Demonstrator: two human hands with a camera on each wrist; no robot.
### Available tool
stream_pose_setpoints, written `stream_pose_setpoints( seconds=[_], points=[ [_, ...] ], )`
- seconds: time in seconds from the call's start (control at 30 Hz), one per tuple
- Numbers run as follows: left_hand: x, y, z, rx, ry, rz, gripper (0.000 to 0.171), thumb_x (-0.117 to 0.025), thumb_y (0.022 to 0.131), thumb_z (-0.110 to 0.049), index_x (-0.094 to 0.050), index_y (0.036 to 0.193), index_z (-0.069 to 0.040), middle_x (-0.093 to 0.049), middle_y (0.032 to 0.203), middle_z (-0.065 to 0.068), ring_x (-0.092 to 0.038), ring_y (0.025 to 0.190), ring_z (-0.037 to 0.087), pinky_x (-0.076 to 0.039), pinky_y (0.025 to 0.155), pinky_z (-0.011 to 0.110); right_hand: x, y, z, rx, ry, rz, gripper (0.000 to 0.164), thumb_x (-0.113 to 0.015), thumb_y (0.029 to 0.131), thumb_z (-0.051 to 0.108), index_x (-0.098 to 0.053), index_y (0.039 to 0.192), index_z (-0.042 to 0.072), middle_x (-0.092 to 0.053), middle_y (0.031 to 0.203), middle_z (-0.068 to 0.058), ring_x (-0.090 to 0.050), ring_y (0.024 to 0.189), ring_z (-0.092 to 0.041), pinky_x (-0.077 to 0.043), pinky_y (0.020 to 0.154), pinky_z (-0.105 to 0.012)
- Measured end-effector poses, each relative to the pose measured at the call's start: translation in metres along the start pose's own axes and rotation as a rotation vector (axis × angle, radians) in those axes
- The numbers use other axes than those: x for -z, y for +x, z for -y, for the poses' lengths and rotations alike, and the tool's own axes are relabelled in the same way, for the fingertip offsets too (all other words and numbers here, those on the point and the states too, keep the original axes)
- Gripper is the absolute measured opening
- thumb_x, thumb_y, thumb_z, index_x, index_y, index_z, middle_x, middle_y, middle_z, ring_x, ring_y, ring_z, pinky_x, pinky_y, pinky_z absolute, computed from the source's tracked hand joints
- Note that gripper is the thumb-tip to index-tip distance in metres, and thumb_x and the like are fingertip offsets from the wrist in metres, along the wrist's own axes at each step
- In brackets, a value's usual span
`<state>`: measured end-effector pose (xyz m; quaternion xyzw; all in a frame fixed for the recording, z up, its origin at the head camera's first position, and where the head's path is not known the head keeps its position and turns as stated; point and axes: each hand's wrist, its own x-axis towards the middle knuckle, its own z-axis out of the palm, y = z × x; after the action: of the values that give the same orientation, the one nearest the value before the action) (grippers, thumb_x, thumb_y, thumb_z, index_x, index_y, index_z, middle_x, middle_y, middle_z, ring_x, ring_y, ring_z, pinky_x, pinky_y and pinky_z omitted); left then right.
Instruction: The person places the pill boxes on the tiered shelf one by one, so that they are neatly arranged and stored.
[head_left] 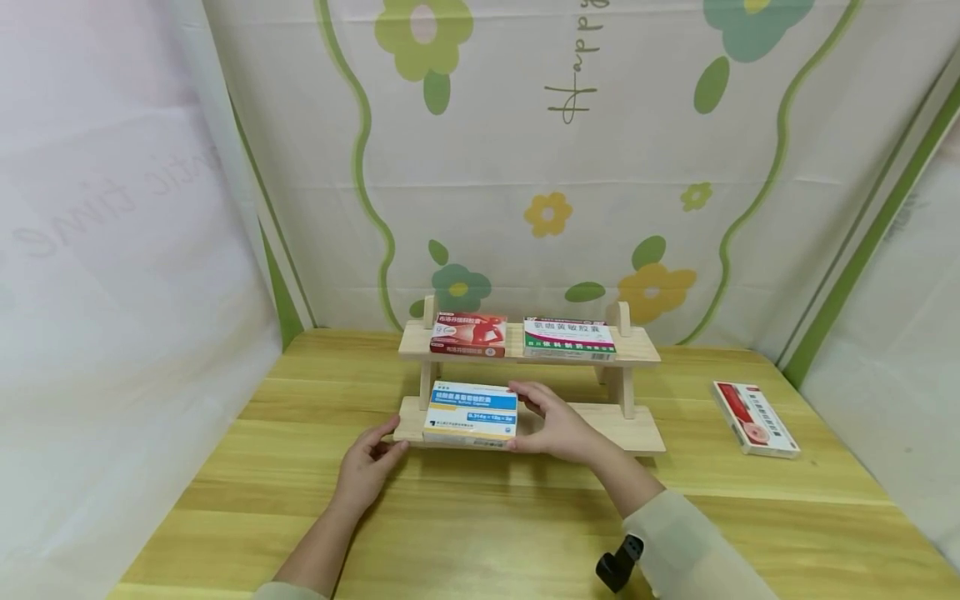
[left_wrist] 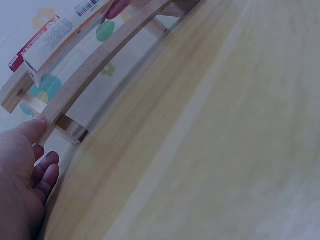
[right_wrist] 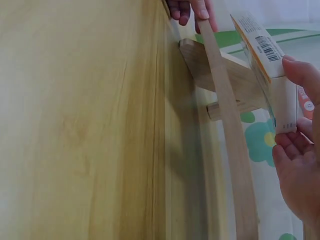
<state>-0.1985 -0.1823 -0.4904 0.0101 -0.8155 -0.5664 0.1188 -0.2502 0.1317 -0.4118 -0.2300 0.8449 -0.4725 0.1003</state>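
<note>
Head view, clock centred on the wooden rack (head_left: 637, 348). Nearest, at 8 o'clock: left hand (head_left: 363, 468), thumb and fingers pinching the end of the lower board (head_left: 630, 432). Right hand (head_left: 561, 428), at 5 o'clock, grasps the right end of the blue-and-white box (head_left: 471, 414), thumb at the near edge, fingers at the far one. Box sits at 8 o'clock, over the lower board; both wrist views show background between the two, so judged held just above it, not set down. Farther, at 3 to 4 o'clock: red-and-white box (head_left: 756, 421), flat on the table (head_left: 450, 542), untouched, well apart from the rack. Farthest, on the upper board (head_left: 514, 340): red box (head_left: 468, 335) at 11 o'clock, green-and-white box (head_left: 568, 340) at 1 o'clock.
Progress, judged: two boxes shelved, one mid-placement, one off the rack.
</note>
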Motion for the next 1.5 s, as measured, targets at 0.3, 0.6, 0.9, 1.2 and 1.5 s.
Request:
stream_pose_setpoints(
  seconds=[0.3, 0.6, 0.9, 1.2, 1.5],
  points=[
    [0.000, -0.001, 0.000, -0.014, -0.002, -0.012, 0.046, -0.073, 0.089, -0.020, -0.062, 0.133, -0.009, -0.061, 0.128, 0.014, -0.060, 0.092, 0.007, -0.049, 0.079, 0.015, -0.003, 0.013, -0.006, -0.011, -0.025, 0.027, 0.093, -0.088, 0.072, 0.025, -0.040, 0.149, 0.004, -0.037, 0.152, -0.014, -0.037, 0.142, -0.036, -0.031, 0.117, -0.046],
    [0.001, 0.000, -0.002, 0.039, -0.001, 0.021, 0.049, -0.072, 0.090, -0.019, -0.058, 0.136, -0.007, -0.058, 0.132, 0.017, -0.059, 0.094, 0.006, -0.049, 0.080, 0.017, -0.007, 0.017, -0.015, -0.034, -0.061, 0.056, 0.094, -0.087, 0.073, 0.027, -0.037, 0.150, 0.005, -0.036, 0.153, -0.015, -0.038, 0.141, -0.034, -0.031, 0.117, -0.049],
    [0.001, 0.000, -0.003, 0.033, -0.012, 0.011, 0.048, -0.072, 0.090, -0.018, -0.059, 0.135, -0.008, -0.060, 0.131, 0.015, -0.058, 0.093, 0.005, -0.049, 0.080, 0.016, -0.009, 0.016, -0.012, -0.068, -0.090, 0.055, 0.096, -0.086, 0.073, 0.032, -0.036, 0.151, 0.008, -0.036, 0.155, -0.013, -0.037, 0.142, -0.032, -0.029, 0.118, -0.050],
    [0.001, -0.001, 0.001, 0.065, -0.016, 0.021, 0.047, -0.072, 0.090, -0.016, -0.059, 0.135, -0.010, -0.059, 0.133, 0.013, -0.059, 0.095, 0.007, -0.049, 0.082, 0.017, -0.011, 0.015, -0.014, -0.081, -0.096, 0.063, 0.100, -0.086, 0.072, 0.034, -0.033, 0.153, 0.008, -0.033, 0.157, -0.013, -0.034, 0.144, -0.032, -0.026, 0.119, -0.052],
    [0.002, 0.002, -0.001, 0.056, -0.005, 0.020, 0.047, -0.072, 0.090, -0.019, -0.059, 0.135, -0.011, -0.059, 0.134, 0.013, -0.059, 0.096, 0.010, -0.049, 0.081, 0.017, 0.001, 0.005, -0.012, -0.079, -0.080, -0.009, 0.095, -0.083, 0.077, 0.036, -0.033, 0.153, 0.009, -0.029, 0.159, -0.013, -0.034, 0.143, -0.037, -0.031, 0.116, -0.051]
  ],
)
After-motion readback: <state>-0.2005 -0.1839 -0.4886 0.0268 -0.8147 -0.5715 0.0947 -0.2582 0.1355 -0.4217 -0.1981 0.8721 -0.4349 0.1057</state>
